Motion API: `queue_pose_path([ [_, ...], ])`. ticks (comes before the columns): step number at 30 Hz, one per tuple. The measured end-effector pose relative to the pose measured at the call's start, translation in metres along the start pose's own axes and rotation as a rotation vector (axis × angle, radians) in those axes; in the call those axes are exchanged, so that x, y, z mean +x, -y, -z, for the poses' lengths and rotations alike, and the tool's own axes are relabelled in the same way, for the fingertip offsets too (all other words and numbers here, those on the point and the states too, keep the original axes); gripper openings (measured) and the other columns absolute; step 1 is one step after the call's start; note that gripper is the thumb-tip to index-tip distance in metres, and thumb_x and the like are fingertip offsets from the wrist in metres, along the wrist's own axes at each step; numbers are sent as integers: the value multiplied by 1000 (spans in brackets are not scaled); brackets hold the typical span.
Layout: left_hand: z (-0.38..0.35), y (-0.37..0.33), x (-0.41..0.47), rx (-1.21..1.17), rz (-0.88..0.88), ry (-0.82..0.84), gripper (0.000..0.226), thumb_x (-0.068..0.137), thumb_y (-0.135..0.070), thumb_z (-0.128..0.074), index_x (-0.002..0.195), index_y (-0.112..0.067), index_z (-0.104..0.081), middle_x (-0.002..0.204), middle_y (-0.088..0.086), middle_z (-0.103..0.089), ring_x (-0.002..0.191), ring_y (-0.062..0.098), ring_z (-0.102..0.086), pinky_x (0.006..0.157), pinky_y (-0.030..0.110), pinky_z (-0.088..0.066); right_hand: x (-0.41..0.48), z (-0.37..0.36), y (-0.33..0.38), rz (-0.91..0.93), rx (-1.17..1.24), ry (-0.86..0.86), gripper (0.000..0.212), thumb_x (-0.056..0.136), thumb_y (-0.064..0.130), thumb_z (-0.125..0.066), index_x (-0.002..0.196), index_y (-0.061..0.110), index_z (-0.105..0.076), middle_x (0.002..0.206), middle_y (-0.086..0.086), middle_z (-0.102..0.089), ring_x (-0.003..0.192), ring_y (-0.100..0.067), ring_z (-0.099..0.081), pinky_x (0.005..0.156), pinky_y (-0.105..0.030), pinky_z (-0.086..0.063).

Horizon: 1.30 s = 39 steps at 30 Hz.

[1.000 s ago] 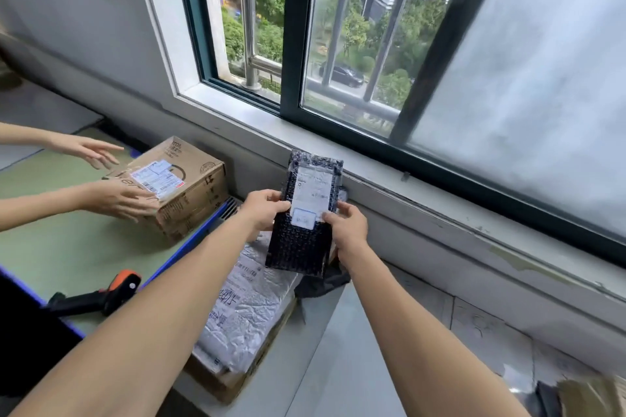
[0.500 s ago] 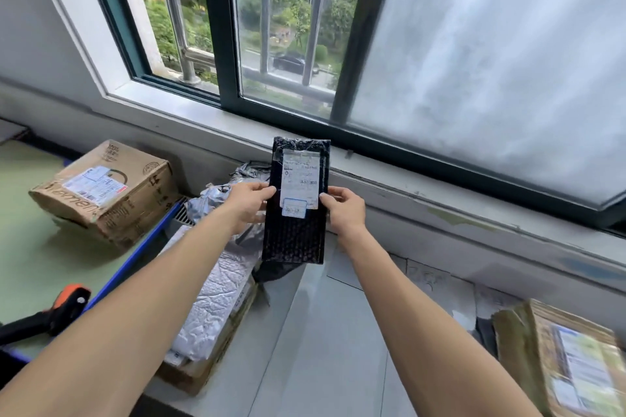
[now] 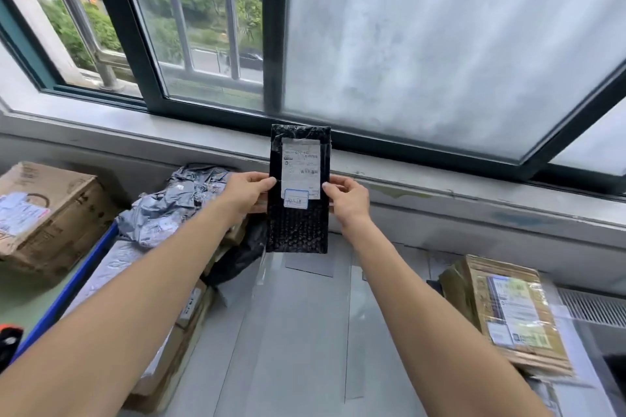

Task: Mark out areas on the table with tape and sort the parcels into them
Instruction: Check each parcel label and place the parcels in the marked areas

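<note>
Aloft, black parcel (image 3: 298, 223) pinched between left hand (image 3: 249, 191) and right hand (image 3: 349, 200), grey mailers (image 3: 169, 203) left, taped box (image 3: 501, 311) right.

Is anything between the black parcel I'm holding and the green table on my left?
Yes. The grey bags piled left of the black parcel lie between it and the green table. Left hand and right hand hold it raised, probably above them.

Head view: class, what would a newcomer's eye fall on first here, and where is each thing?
First, the black bubble-wrap parcel with its white label, held upright at centre, the left hand and right hand pinching its side edges. Behind it the window fills the top, its right pane frosted. A cardboard box sits at far left and a taped box at lower right.
</note>
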<state>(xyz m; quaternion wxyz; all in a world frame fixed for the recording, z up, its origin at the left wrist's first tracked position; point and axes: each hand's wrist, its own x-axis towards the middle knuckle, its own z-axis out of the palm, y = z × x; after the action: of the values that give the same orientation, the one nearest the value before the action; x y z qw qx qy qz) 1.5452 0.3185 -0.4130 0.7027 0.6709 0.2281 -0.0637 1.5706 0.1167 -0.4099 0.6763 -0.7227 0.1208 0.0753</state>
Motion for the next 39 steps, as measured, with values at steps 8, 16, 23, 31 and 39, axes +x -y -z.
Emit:
queue_pose_path([
  [8,-80,-2,-20,64,-26,52,11,88,-17,-71,97,-11,-70,90,5,-73,75,16,-68,48,25,-54,1,83,-7,-8,28,-99,11,90,6,-67,96,15,-70,100,-10,-73,92,-23,-70,85,-38,-59],
  [16,-158,-29,-43,67,-83,33,29,91,-12,-67,118,-3,-62,106,12,-71,87,19,-69,51,27,-57,5,155,25,52,62,-105,13,93,7,-65,105,9,-68,89,-2,-69,74,-10,-64,63,-18,-52],
  [23,-271,-17,-63,100,-74,133,28,90,-8,-68,117,-4,-62,110,11,-70,93,20,-69,58,35,-56,-7,273,14,58,59,-204,13,92,5,-66,104,7,-69,94,-6,-70,88,-19,-67,77,-24,-57],
  [31,-374,-9,-86,150,-35,251,20,91,-4,-64,111,-6,-62,101,12,-70,76,16,-68,56,34,-61,-14,378,0,-19,63,-322,13,91,8,-68,103,11,-70,104,-10,-72,104,-30,-68,93,-48,-55],
  [39,-412,-14,-87,200,-59,360,20,91,-8,-65,111,-8,-63,97,10,-73,84,19,-72,65,38,-61,-27,414,2,6,126,-429,10,93,11,-65,101,14,-70,106,-12,-73,102,-31,-68,92,-47,-56],
])
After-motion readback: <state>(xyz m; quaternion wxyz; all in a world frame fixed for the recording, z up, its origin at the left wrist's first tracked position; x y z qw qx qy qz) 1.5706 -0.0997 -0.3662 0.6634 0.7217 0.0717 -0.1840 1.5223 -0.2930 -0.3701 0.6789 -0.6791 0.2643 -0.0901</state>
